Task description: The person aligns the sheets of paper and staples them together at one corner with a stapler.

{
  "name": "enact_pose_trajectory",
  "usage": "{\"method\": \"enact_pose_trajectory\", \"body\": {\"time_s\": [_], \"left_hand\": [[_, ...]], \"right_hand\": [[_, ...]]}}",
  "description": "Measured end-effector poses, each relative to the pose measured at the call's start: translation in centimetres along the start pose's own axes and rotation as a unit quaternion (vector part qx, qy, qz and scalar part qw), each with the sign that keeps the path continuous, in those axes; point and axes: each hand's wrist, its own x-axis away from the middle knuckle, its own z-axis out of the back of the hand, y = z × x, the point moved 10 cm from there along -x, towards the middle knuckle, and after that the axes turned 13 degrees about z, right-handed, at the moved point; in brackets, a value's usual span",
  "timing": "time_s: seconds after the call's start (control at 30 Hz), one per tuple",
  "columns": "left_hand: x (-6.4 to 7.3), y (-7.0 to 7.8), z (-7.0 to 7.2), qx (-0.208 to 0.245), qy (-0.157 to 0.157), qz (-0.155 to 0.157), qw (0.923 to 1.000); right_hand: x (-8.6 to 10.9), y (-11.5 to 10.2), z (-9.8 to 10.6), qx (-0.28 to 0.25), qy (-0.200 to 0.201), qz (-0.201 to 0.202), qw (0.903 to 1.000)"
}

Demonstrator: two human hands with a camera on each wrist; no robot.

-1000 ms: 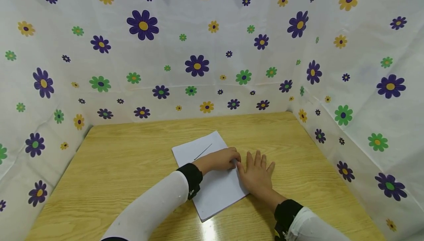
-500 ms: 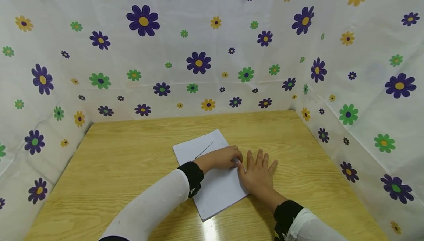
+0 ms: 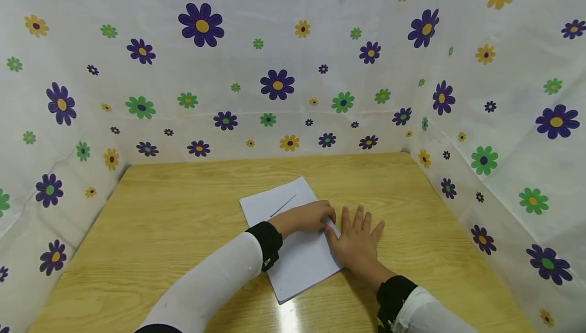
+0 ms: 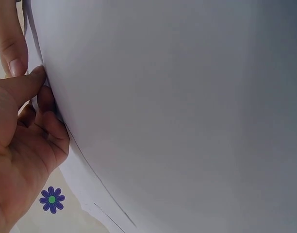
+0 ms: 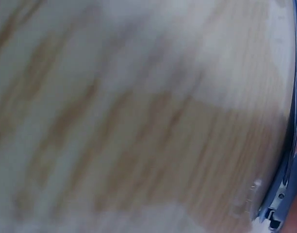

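Note:
White paper [image 3: 302, 267] lies slanted in the middle of the wooden table, with a thin dark line [image 3: 283, 206] across its upper part. The left hand [image 3: 309, 216] reaches over the paper to its right edge. In the left wrist view the left thumb and curled fingers [image 4: 44, 94] pinch the paper [image 4: 153, 107] at its edge. The right hand [image 3: 356, 244] rests flat with fingers spread, partly over that edge, its thumb close to the left fingertips. A blue thing with a silver metal end [image 5: 279, 199] shows beside the right hand in the right wrist view; its kind is unclear.
The wooden table [image 3: 183, 211] extends around the paper. White cloth with printed flowers [image 3: 247, 63] stands behind the table and along both sides. Black straps [image 3: 265, 245] sit on both wrists, over white sleeves.
Both hands stay at the paper's right edge. A light strip between the left fingers and the right thumb shows a little more now. The head view has tilted and shifted slightly.

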Motion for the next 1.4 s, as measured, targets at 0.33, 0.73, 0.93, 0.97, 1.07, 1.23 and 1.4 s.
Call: {"method": "enact_pose_trajectory", "body": {"time_s": [0.33, 0.73, 0.93, 0.97, 1.07, 1.23, 1.4], "left_hand": [[-0.2, -0.1, 0.1, -0.008, -0.004, -0.004, 0.9999], [0.5, 0.0, -0.2, -0.022, -0.013, 0.021, 0.9995], [0.9, 0.4, 0.1, -0.039, 0.004, 0.009, 0.9992], [0.9, 0.5, 0.1, -0.044, 0.006, 0.005, 0.999], [1.0, 0.6, 0.1, -0.05, 0.008, 0.004, 0.9987], [1.0, 0.7, 0.0, -0.058, 0.004, 0.009, 0.9983], [1.0, 0.4, -0.2, -0.058, -0.002, 0.01, 0.9983]], "right_hand": [[0.5, 1.2, 0.5, -0.107, 0.031, -0.049, 0.9925], [2.1, 1.8, 2.0, -0.237, 0.166, -0.073, 0.9544], [2.1, 0.6, 3.5, -0.324, 0.095, 0.025, 0.9411], [2.2, 0.4, 3.6, -0.329, 0.073, 0.04, 0.9407], [2.5, 0.0, 4.0, -0.291, 0.017, 0.08, 0.9533], [3.3, -0.5, 4.4, -0.137, -0.031, 0.138, 0.9805], [4.0, -0.2, 4.1, -0.092, -0.059, 0.14, 0.9841]]}}
